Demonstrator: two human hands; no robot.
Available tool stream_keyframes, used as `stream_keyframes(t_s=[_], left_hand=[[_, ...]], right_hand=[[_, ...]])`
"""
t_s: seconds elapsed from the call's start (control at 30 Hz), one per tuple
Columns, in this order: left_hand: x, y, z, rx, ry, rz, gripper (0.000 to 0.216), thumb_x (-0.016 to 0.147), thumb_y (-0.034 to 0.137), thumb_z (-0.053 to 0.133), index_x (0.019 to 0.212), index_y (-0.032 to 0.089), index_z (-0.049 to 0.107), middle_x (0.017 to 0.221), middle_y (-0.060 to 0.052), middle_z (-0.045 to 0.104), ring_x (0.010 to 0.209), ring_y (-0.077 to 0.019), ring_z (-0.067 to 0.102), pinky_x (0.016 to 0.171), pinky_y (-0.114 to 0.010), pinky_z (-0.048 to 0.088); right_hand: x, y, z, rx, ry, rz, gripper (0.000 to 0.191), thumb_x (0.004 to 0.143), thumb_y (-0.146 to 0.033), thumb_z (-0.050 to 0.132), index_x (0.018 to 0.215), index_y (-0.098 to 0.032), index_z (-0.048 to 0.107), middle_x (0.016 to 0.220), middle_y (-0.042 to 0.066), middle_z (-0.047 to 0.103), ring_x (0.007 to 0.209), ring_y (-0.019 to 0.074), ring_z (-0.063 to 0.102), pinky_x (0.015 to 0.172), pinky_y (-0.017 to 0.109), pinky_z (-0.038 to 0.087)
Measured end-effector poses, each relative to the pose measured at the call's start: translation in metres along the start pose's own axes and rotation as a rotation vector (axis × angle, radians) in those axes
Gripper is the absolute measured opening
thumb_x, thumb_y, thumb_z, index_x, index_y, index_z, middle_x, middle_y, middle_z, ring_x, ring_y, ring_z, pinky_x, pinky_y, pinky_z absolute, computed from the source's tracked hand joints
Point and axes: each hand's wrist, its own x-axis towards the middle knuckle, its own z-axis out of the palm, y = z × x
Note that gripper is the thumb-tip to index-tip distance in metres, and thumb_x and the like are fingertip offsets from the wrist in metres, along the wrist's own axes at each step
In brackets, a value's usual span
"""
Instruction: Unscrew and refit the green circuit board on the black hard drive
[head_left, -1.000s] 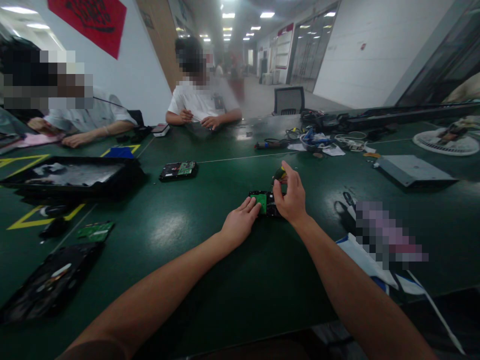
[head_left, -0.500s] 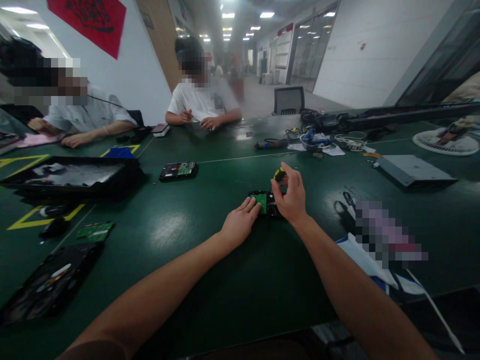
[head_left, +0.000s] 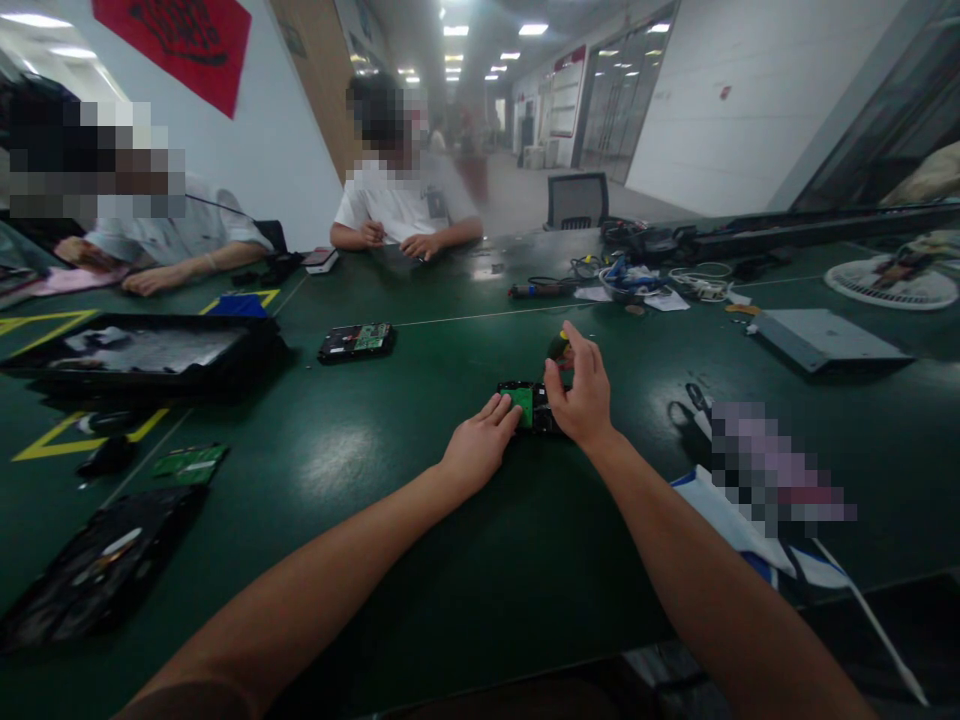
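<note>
A small black hard drive with a green circuit board (head_left: 527,404) lies on the dark green table (head_left: 420,540) in front of me. My left hand (head_left: 480,442) rests on the drive's near left corner, fingers pressed against it, holding it down. My right hand (head_left: 581,392) stands over the drive's right side, its fingers pinched round the yellow-and-black handle of a screwdriver (head_left: 559,348) held upright. The screwdriver's tip is hidden behind my hand.
Another hard drive (head_left: 357,341) lies farther left. A black tray (head_left: 142,352) and loose boards (head_left: 189,463) are at the left. Cables and tools (head_left: 637,280), a grey box (head_left: 825,341) and scissors (head_left: 697,400) lie at the right. Two people sit across the table.
My right hand has shifted slightly on the screwdriver handle, as in turning it. My left hand and the drive stay in place.
</note>
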Motion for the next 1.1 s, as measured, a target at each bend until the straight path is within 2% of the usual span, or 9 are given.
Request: stream_keyframes(t_s=[0.1, 0.23, 0.43, 0.6, 0.77, 0.93, 1.1], left_hand=[[-0.0001, -0.0001, 0.0001, 0.001, 0.001, 0.0, 0.043, 0.106, 0.023, 0.042, 0.147, 0.013, 0.053, 0.156, -0.018, 0.049, 0.151, -0.0275, 0.037, 0.116, -0.042, 0.047], [-0.0004, 0.0, -0.0003, -0.001, 0.015, 0.005, 0.043, 0.105, 0.022, 0.043, 0.146, 0.014, 0.053, 0.156, -0.018, 0.049, 0.151, -0.0267, 0.037, 0.116, -0.042, 0.047], [0.0, 0.0002, -0.0003, 0.008, 0.011, 0.006, 0.043, 0.105, 0.022, 0.043, 0.146, 0.012, 0.053, 0.156, -0.019, 0.049, 0.151, -0.0283, 0.038, 0.114, -0.043, 0.049], [0.0004, 0.0001, 0.0008, 0.018, 0.013, 0.005, 0.042, 0.105, 0.021, 0.045, 0.145, 0.013, 0.054, 0.156, -0.017, 0.049, 0.15, -0.0278, 0.039, 0.117, -0.041, 0.047], [0.0002, -0.0003, 0.0018, 0.012, 0.01, 0.002, 0.043, 0.105, 0.021, 0.045, 0.146, 0.012, 0.054, 0.156, -0.018, 0.049, 0.151, -0.0274, 0.038, 0.118, -0.042, 0.046], [0.0004, 0.0003, 0.0007, 0.002, -0.003, -0.002, 0.044, 0.105, 0.021, 0.044, 0.147, 0.012, 0.053, 0.157, -0.019, 0.047, 0.151, -0.0275, 0.036, 0.118, -0.042, 0.045], [0.0003, 0.0006, -0.0005, -0.013, -0.005, -0.002, 0.044, 0.105, 0.021, 0.044, 0.147, 0.011, 0.053, 0.157, -0.019, 0.047, 0.151, -0.0276, 0.036, 0.118, -0.043, 0.045]], right_hand=[[-0.0005, 0.0007, 0.0006, -0.003, 0.001, 0.005, 0.061, 0.101, -0.029, 0.049, 0.16, -0.029, 0.03, 0.131, 0.013, 0.057, 0.102, 0.0257, 0.062, 0.09, 0.051, 0.061], [-0.0011, 0.0017, 0.0013, 0.002, 0.006, 0.025, 0.06, 0.1, -0.032, 0.054, 0.157, -0.033, 0.034, 0.13, 0.011, 0.056, 0.095, 0.0239, 0.063, 0.085, 0.049, 0.063], [-0.0007, 0.0017, 0.0011, 0.004, 0.003, 0.011, 0.06, 0.101, -0.028, 0.049, 0.159, -0.029, 0.031, 0.133, 0.013, 0.056, 0.099, 0.0244, 0.064, 0.091, 0.05, 0.061], [-0.0008, 0.0016, 0.0016, 0.006, 0.012, 0.013, 0.059, 0.1, -0.031, 0.055, 0.156, -0.029, 0.036, 0.129, 0.012, 0.056, 0.096, 0.0235, 0.063, 0.085, 0.046, 0.063], [-0.0007, 0.0022, 0.0025, 0.002, 0.018, 0.0, 0.059, 0.101, -0.029, 0.05, 0.157, -0.029, 0.033, 0.133, 0.013, 0.057, 0.098, 0.0241, 0.064, 0.092, 0.05, 0.061], [-0.0003, 0.002, 0.0025, 0.004, 0.03, -0.006, 0.06, 0.099, -0.031, 0.055, 0.156, -0.029, 0.035, 0.132, 0.013, 0.056, 0.098, 0.0245, 0.064, 0.085, 0.048, 0.063], [-0.0001, 0.0013, 0.002, -0.002, 0.016, -0.018, 0.06, 0.101, -0.028, 0.051, 0.158, -0.028, 0.033, 0.133, 0.013, 0.057, 0.107, 0.0262, 0.063, 0.093, 0.05, 0.06]])
